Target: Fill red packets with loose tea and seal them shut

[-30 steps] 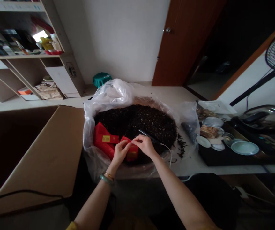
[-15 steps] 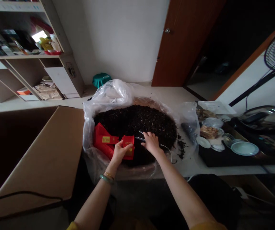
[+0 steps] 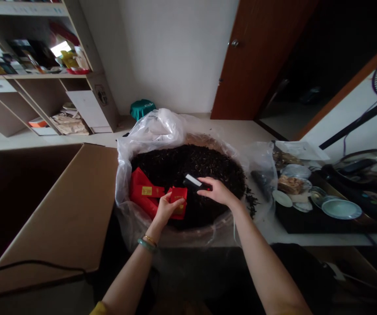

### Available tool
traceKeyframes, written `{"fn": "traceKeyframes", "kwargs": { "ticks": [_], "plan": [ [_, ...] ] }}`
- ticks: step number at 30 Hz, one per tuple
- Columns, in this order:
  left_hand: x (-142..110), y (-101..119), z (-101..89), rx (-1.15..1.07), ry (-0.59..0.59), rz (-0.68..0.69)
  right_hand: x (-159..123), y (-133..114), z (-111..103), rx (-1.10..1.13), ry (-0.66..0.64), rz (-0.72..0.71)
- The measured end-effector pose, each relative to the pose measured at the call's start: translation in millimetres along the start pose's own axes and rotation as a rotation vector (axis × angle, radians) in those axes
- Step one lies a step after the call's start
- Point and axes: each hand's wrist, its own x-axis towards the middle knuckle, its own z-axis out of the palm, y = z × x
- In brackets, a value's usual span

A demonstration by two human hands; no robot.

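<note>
My left hand (image 3: pixel 166 209) is closed, its thumb pressed on a small red packet (image 3: pixel 179 195) with gold print. To the right, my right hand (image 3: pixel 217 190) grips a small black-and-white handheld bag sealer (image 3: pixel 193 180) with a red spot near my fingers. The sealer's front end is just above and right of the packet, apart from it. Dark loose tea leaves (image 3: pixel 204 162) fill a wide basket lined with a clear plastic bag (image 3: pixel 124 175). More red packets (image 3: pixel 141 178) lie on the leaves at the left, one with a yellow label.
A large open cardboard box (image 3: pixel 73 197) stands at the left. On the right, dishes (image 3: pixel 341 209) and a glass lid (image 3: pixel 368 164) sit on a black tray. Spilled leaves (image 3: pixel 250 201) lie beside the basket. Behind are a shelf unit (image 3: pixel 92 109) and a teal bag (image 3: pixel 141 108).
My right hand has shifted right and turned, and the sealer now shows its white upper side; its two arms looked apart before. My left hand still holds the packet. The view has moved slightly.
</note>
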Motion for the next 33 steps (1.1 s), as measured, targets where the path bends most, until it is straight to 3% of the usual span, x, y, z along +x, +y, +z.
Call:
{"fn": "traceKeyframes", "kwargs": {
  "ticks": [4,8,14,22,28,33],
  "plan": [
    [-3,2,0.0,0.051,-0.071,0.058,1,-31,8,0.077,-0.142,-0.063],
    [-4,2,-0.3,0.076,-0.078,0.02,4,-46,20,0.053,-0.082,-0.021],
    [-2,0,-0.3,0.095,-0.058,0.009,3,-47,23,-0.017,-0.012,-0.037],
    [-1,-2,-2.4,0.13,-0.073,0.067,0,-41,11,0.003,-0.075,-0.047],
    [0,-2,-1.6,0.14,-0.07,0.042,0,-38,14,0.01,-0.042,-0.055],
    [0,4,-1.5,0.111,0.017,0.193,-2,-40,22,-0.041,-0.048,-0.055]
  ]
}}
